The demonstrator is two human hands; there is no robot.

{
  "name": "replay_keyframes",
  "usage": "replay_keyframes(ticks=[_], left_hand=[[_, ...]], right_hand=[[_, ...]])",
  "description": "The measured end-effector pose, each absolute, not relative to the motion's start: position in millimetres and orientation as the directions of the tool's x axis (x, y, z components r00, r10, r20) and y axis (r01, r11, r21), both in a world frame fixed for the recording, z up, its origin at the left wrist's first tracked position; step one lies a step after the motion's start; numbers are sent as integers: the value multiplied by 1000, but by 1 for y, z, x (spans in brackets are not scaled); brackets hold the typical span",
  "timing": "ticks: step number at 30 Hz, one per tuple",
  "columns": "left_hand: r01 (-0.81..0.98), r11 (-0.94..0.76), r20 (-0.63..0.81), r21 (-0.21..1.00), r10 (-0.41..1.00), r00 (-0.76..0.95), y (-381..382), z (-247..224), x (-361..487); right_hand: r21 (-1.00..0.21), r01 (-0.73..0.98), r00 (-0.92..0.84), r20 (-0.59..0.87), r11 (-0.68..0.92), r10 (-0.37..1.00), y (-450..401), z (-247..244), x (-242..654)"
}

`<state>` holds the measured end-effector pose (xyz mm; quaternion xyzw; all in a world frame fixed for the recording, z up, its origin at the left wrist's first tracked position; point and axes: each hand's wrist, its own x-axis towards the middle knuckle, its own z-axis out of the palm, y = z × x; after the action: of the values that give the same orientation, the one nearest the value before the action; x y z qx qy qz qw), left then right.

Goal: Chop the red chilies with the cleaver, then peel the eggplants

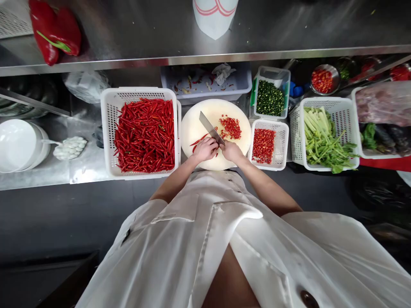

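On a round white cutting board [195, 117], my right hand [231, 151] is closed round the handle of a knife [208, 125], whose blade slants up to the left. My left hand [206, 149] presses down beside the blade with curled fingers, on red chilies partly hidden beneath it. A few whole red chilies [198, 141] lie at its left. Chopped red chili [231, 128] forms a small pile right of the blade. Left of the board, a white basket [107, 128] is full of whole red chilies [146, 134].
Right of the board stand a small basket [282, 164] of chopped red chili, a clear container [284, 75] of chopped green pieces and a basket [297, 132] of green stalks. Behind are a grey tray [208, 92] and a raised steel shelf [144, 34]. White bowls [19, 143] sit far left.
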<state>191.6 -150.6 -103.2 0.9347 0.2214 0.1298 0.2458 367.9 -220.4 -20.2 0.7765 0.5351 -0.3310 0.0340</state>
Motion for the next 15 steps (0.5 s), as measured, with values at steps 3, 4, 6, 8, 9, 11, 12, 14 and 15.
replay_keyframes(ticks=[3,4,6,8,9,11,12,14,15], left_hand=[[380,-768,140,515,513,847,-145,-101,189],[396,-758,147,518,535,832,-142,-100,188],[423,-737,173,527,581,796,-136,-99,186],[428,-729,191,534,598,779,-130,-99,187],[424,-730,189,536,593,783,-128,-99,188],[406,-743,170,532,564,808,-126,-101,192],[405,-747,156,528,554,818,-125,-101,195],[412,-750,129,517,544,829,-123,-101,198],[419,-750,121,512,546,829,-122,-100,198]], right_hand=[[-326,827,232,-544,-458,806,-215,-25,367],[-350,820,218,-542,-453,812,-212,-27,368],[-394,809,178,-542,-435,821,-206,-27,372],[-408,805,164,-544,-430,823,-200,-27,376],[-407,803,174,-539,-436,824,-197,-27,376],[-407,795,201,-523,-450,828,-189,-27,374],[-414,790,209,-512,-452,833,-183,-27,373],[-441,785,187,-502,-436,844,-170,-28,373],[-459,784,160,-501,-418,850,-164,-29,374]])
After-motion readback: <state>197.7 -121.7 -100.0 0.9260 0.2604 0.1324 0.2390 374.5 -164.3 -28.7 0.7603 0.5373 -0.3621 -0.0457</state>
